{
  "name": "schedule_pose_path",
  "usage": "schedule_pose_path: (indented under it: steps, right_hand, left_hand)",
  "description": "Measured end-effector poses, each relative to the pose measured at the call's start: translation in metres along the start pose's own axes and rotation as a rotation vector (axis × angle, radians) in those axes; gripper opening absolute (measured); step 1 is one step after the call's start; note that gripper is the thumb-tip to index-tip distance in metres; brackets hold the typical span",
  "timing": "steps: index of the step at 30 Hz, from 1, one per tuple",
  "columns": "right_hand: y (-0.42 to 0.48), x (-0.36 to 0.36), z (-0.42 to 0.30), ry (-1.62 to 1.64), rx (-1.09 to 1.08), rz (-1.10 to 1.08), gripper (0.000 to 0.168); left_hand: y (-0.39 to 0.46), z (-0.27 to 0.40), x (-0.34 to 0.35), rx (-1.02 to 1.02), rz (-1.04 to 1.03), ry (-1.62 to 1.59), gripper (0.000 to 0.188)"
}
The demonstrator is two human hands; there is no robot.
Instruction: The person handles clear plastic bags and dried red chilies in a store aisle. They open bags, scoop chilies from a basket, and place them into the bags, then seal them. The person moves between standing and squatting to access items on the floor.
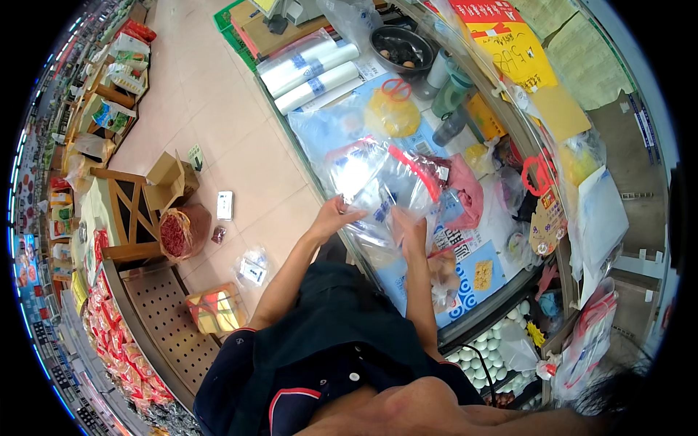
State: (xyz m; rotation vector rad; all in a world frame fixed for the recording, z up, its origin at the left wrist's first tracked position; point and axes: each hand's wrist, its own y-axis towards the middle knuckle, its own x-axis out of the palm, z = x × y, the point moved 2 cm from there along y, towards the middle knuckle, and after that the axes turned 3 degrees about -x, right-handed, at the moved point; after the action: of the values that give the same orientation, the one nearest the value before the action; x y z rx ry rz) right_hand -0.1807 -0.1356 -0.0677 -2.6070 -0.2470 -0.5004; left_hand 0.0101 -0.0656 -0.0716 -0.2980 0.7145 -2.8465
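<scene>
A clear plastic bag (381, 196) with a red strip along one edge and blue print lies over the counter top in front of me. My left hand (334, 219) pinches its near left part between thumb and fingers. My right hand (409, 231) is at the bag's near right part, its fingers partly behind the film. Glare hides part of the bag. Beyond it lies a yellow round item (393, 111) in plastic with red-handled scissors (396, 90) on top. A pink cloth (466, 193) is to the right of the bag.
Rolls of plastic bags (316, 87) and a dark bowl (402, 49) occupy the counter's far end. Bottles (452, 92) stand near the right ledge. White eggs (485, 354) fill a lower area at right. An open cardboard box (172, 182) and a sack (184, 232) stand on the floor side.
</scene>
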Motion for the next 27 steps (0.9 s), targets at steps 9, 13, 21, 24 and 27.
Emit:
schedule_pose_path:
  steps: [9,13,21,24,27]
  right_hand:
    - [0.012,-0.011,0.009,0.046,0.031,0.043,0.017]
    - [0.016,-0.012,0.03,0.35,0.148,0.051,0.019]
    - [0.006,0.009,0.073,0.747,0.362,0.02,0.023]
    - [0.005,0.008,0.068,0.637,0.278,-0.012,0.023]
    - [0.002,-0.019,0.062,0.463,0.166,-0.032,0.028]
  left_hand:
    - [-0.029,-0.009,0.015,-0.032,-0.006,-0.028,0.03]
    - [-0.02,-0.023,0.014,0.079,0.129,-0.332,0.023]
    - [-0.022,-0.03,0.028,-0.09,0.163,-0.665,0.027]
    - [-0.024,-0.038,0.015,-0.074,0.174,-0.555,0.024]
    - [-0.027,-0.04,-0.003,-0.092,0.143,-0.46,0.021]
